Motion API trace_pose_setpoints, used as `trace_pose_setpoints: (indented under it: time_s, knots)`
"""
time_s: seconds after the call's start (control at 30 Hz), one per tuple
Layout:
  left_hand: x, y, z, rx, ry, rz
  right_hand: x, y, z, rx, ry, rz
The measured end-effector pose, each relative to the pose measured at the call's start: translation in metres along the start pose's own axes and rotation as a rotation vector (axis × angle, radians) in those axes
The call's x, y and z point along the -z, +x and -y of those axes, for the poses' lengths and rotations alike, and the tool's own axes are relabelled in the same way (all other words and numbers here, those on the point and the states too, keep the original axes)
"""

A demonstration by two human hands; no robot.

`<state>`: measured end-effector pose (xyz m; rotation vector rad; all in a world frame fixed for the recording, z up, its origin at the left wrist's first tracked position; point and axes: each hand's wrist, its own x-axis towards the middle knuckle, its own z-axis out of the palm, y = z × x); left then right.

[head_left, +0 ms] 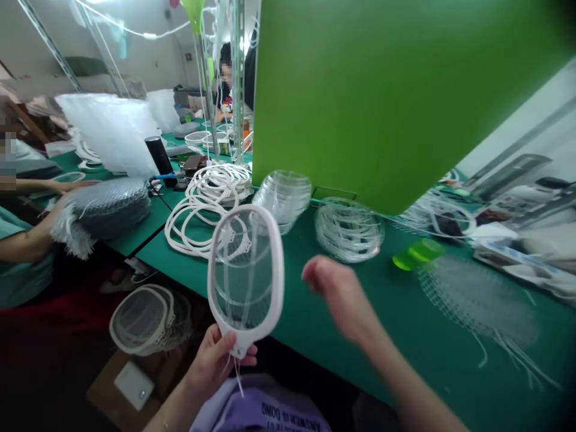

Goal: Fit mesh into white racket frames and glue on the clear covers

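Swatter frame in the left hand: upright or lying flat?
Upright: the left hand grips the white frame's narrow end, with its oval head rising above.

The one camera sat on the person's head and looked forward and down. It was very near the left hand [218, 360] and the right hand [342, 297], and it looked out over a long green work table [454, 318].

1 left hand [213, 360] grips 1 white swatter [271, 252], and 1 right hand [342, 297] is near it. The surface [175, 267] carries 2 stacks of clear frames [283, 201], 1 heap of white loops [207, 204], 1 black cylinder [159, 161] and 1 green panel [382, 102]. 2 arms of a co-worker [27, 246] show.
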<state>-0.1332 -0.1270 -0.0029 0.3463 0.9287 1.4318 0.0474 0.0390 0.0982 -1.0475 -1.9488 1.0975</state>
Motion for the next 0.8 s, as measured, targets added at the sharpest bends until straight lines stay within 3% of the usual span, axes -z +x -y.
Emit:
trace_pose_setpoints:
  time_s: [0.07,0.17,0.3,0.37,0.47,0.57,0.6,0.67,0.73,0.8]
  knots:
    - [-0.003,0.002,0.005,-0.017,-0.117,-0.081,-0.025,-0.025,0.0,0.014,-0.046,0.132]
    - [-0.008,0.004,0.009,-0.041,-0.17,-0.092,-0.062,-0.053,0.001,0.007,-0.056,0.227]
    - [-0.005,-0.005,0.011,-0.078,-0.156,-0.094,-0.095,-0.06,-0.004,0.034,0.13,0.34]
    - [0.007,-0.013,0.01,-0.145,-0.171,-0.182,-0.109,-0.058,-0.009,0.032,0.188,0.398]
    - [0.045,-0.029,0.007,-0.264,-0.252,-0.493,-0.129,-0.051,-0.017,0.016,0.084,0.535]
    - [0.101,-0.048,0.001,-0.415,-0.289,-0.896,-0.145,-0.033,-0.023,0.041,-0.125,0.63]
    - [0.121,-0.054,-0.002,-0.492,-0.281,-1.028,-0.149,-0.023,-0.024,0.045,-0.186,0.602]
    - [0.154,-0.06,-0.007,-0.571,-0.291,-1.169,-0.156,0.0,-0.027,0.071,-0.287,0.437]
    - [0.179,-0.059,-0.013,-0.591,-0.301,-1.239,-0.161,0.028,-0.028,0.161,-0.347,0.269]
    - [0.198,-0.053,-0.018,-0.561,-0.319,-1.227,-0.165,0.058,-0.028,0.314,-0.368,0.077]
